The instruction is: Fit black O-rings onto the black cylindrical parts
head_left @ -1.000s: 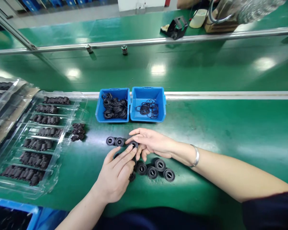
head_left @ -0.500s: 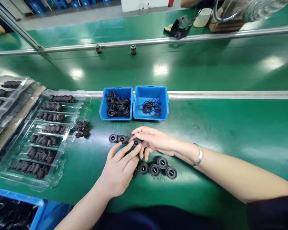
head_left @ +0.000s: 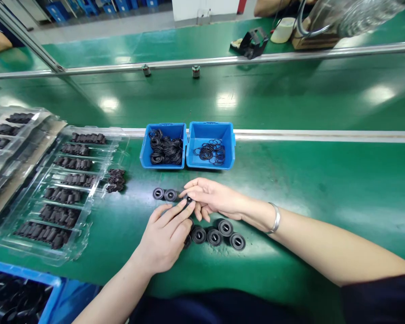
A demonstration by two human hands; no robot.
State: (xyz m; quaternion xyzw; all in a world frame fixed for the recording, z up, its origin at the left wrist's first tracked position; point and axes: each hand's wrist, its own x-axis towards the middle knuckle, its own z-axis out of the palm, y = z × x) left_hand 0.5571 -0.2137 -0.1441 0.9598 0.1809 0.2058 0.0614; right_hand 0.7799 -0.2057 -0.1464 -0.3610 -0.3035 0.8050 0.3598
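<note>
A small round black part sits between my two hands, mostly covered by fingers. My right hand pinches it from the far right side, thumb and index finger closed about it. Against its near side press the fingertips of my left hand. Two round black parts with a slot on top stand just left of the fingers. Several more slotted round parts are grouped near my wrists, some partly hidden behind my left hand.
Behind the hands stand a blue bin of bundled black rings and a blue bin of loose rings. Clear trays of black parts lie left, beside a small black pile. A blue crate fills the lower left. Two small motor-like pieces stand farther back.
The round black part is now more covered by my fingers, and my right fingers have closed further over it. Both small motor-like pieces at the back have shifted right.
</note>
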